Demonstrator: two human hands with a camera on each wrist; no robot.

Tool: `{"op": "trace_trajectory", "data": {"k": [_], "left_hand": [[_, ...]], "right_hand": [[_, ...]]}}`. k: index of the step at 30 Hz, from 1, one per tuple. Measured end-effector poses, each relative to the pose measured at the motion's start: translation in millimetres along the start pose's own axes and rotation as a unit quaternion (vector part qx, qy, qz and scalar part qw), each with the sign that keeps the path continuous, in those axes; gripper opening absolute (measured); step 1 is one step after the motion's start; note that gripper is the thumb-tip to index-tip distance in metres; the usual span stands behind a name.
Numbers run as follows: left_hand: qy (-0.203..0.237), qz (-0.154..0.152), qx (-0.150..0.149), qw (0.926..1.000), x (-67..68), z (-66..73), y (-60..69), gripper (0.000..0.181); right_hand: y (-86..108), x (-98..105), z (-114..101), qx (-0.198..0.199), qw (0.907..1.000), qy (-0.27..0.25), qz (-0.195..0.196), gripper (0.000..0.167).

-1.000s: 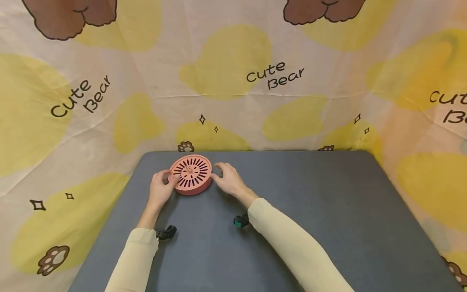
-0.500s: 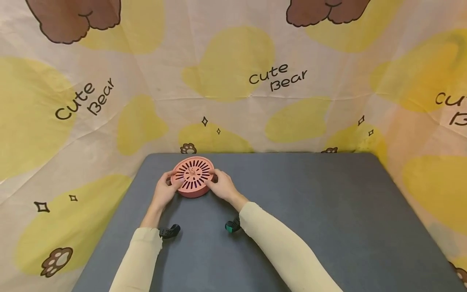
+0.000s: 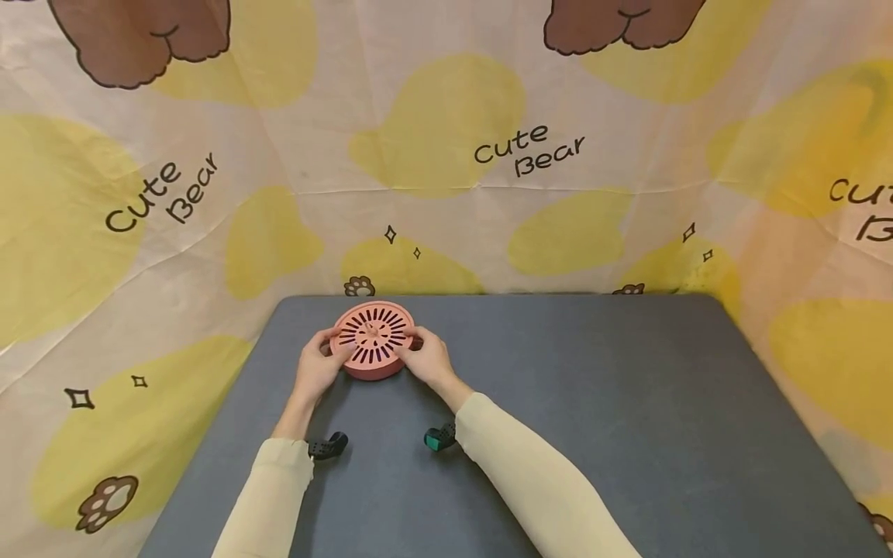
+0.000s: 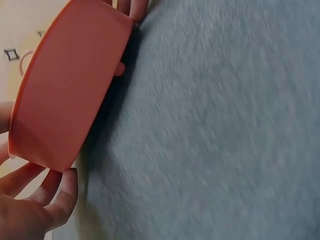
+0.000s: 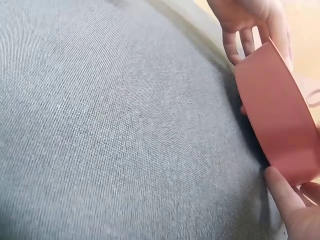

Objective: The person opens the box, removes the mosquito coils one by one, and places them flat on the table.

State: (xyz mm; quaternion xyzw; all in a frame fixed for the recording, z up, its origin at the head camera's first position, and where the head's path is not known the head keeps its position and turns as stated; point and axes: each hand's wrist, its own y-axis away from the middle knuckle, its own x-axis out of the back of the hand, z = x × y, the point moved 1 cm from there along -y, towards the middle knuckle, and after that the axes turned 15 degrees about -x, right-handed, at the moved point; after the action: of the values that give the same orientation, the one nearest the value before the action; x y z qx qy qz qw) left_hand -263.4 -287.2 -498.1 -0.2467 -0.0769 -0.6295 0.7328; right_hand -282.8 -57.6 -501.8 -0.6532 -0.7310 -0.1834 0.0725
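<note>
pink box [image 3: 373, 358] far left of table [image 3: 593, 418] | left hand [image 3: 319, 373], right hand [image 3: 431, 364] clamped on opposite sides, likely for balance | resting/lifted: can't tell

Pink box [image 3: 373, 346], radial slots [image 3: 372, 356] perhaps dark purple; grey-blue tabletop [image 3: 593, 403].

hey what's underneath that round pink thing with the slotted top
Below the pink container is the gray-blue table; a small pink nub shows at its lower edge. The rest of the underside is hidden.
</note>
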Motion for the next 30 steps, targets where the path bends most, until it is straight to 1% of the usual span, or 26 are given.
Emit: {"op": "trace_trajectory", "data": {"k": [4, 9, 14, 18, 24, 27, 30], "left_hand": [[0.000, 0.000, -0.012, 0.9999, -7.8, 6.7, -2.3, 0.057], [0.005, -0.006, -0.021, 0.9997, -18.3, 15.8, -2.0, 0.055], [0.006, -0.016, -0.023, 0.9996, -31.5, 23.1, 2.1, 0.053], [0.017, -0.012, -0.028, 0.9994, -42.1, 29.7, 3.9, 0.053], [0.037, -0.014, -0.035, 0.9986, -60.5, 38.0, 6.1, 0.054], [0.046, -0.017, -0.037, 0.9981, -70.9, 40.9, 7.0, 0.053], [0.055, -0.024, -0.038, 0.9975, -82.0, 46.9, 8.7, 0.053]], "right_hand": [[-0.4, 9.6, 2.4, -0.003, 0.9998, -0.014, 0.017, 0.041], [3.7, 24.5, 3.9, -0.005, 0.9995, 0.001, 0.030, 0.043], [11.5, 40.9, 7.1, -0.007, 0.9997, -0.004, 0.024, 0.043], [15.3, 54.3, 10.1, -0.004, 0.9997, -0.016, 0.020, 0.043], [19.6, 75.4, 15.5, 0.006, 0.9995, -0.021, 0.024, 0.043], [21.7, 86.2, 19.5, 0.003, 0.9994, -0.020, 0.028, 0.043], [24.4, 99.3, 23.6, -0.005, 0.9992, -0.022, 0.032, 0.043]]}}
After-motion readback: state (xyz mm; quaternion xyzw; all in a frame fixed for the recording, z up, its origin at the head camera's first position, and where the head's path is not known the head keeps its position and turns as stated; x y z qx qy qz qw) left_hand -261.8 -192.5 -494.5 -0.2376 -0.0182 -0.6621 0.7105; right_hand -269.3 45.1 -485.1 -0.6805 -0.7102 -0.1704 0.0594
